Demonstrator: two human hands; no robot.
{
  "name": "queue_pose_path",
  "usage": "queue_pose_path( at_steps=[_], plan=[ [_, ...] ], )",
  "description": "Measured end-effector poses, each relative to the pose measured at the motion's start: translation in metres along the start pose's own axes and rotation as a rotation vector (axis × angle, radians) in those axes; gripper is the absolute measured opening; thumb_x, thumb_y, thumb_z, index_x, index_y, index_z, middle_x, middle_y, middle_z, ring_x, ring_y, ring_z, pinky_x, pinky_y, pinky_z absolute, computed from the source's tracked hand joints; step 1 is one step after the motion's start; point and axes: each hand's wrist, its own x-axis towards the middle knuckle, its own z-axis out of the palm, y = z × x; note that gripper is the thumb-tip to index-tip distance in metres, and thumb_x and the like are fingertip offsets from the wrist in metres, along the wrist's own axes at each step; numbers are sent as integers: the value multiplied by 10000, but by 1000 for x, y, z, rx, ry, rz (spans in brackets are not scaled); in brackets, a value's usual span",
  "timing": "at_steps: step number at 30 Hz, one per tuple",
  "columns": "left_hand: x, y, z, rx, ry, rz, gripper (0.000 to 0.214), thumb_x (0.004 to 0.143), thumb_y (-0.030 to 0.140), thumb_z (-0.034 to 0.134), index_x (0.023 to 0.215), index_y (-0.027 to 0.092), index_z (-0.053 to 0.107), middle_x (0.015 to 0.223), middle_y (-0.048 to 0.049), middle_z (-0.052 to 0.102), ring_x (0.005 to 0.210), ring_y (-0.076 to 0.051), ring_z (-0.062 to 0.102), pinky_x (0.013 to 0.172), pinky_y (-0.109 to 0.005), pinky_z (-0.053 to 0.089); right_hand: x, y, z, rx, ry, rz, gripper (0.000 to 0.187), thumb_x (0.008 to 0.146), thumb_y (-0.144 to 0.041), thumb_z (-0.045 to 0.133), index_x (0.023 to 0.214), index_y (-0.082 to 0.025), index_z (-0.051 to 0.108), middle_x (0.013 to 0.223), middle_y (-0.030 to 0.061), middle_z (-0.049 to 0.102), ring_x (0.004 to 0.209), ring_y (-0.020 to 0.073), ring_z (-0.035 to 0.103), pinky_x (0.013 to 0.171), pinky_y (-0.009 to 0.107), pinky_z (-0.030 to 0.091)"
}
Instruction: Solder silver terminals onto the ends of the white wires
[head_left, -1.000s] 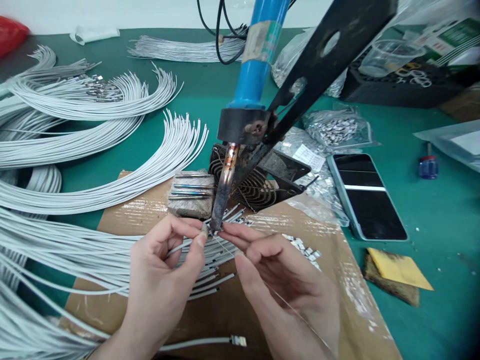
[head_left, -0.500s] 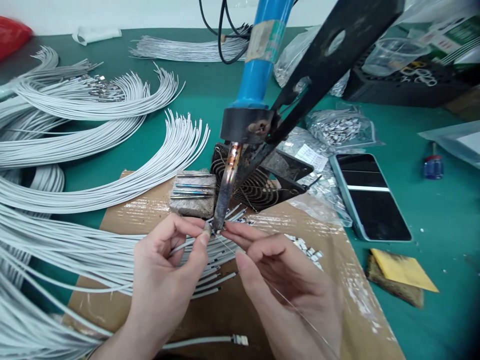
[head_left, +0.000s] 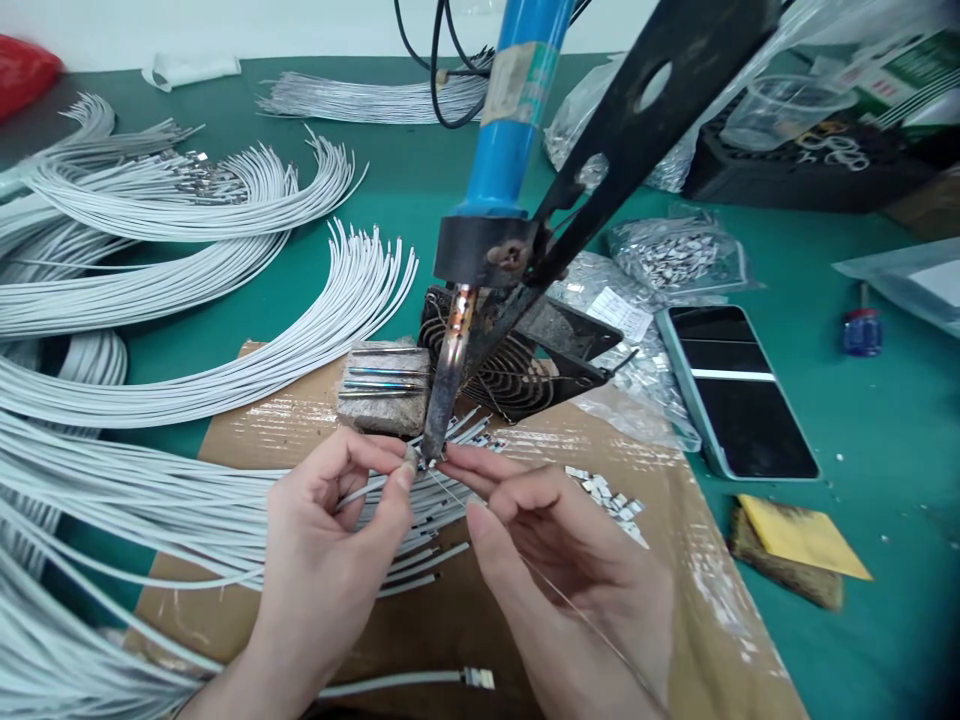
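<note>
My left hand is closed in a pinch on a white cable, close to its end. Right by those fingertips is the dark tip of a blue-handled soldering iron, which a black slotted metal bracket holds pointing down. A thin strand of solder wire runs from the tip back across my right hand, whose thumb and fingers are closed on it. My right fingertips reach to just beside the tip. The small joint under the tip is mostly hidden.
White cables fan in from the left onto a cardboard sheet. One cable in front ends in a small connector. Small white pieces lie to the right, with a fan, a phone and a yellow sponge around.
Both hands keep their holds and stay beside the iron's tip. The iron and bracket appear slightly further left, and the whole view has shifted a little.
</note>
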Motion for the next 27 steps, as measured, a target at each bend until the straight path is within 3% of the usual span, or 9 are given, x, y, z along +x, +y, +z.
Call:
queue_pose_path(
  at_steps=[11,17,21,27],
  plan=[
    [0,0,0,15,-18,1,138,883,154,729,769,225,700,917,0,791,811,-120,748,684,-137,571,3,7,-7,4,-76,-78,179,900,-169,737,755,-234,655,1118,32,806,1076,186,768,898,227,618],
    [-2,0,1,7,-4,1,134,878,156,743,767,223,708,909,3,780,804,-116,747,673,-129,566,2,5,-5,35,-21,-36,191,900,-202,748,739,-231,651,1102,44,803,1073,193,763,890,239,618],
    [-2,0,0,5,-2,1,133,884,169,743,768,223,708,914,6,782,790,-107,738,686,-127,566,2,5,-6,8,-96,-96,184,914,-162,728,764,-242,658,1113,9,805,1073,157,765,892,187,604],
    [-2,-2,-1,24,2,12,123,882,175,746,776,228,709,919,14,789,837,-116,742,718,-129,570,1,5,-4,25,-23,-76,188,898,-155,724,751,-247,651,1088,-7,808,1057,139,765,893,165,597]
  ],
)
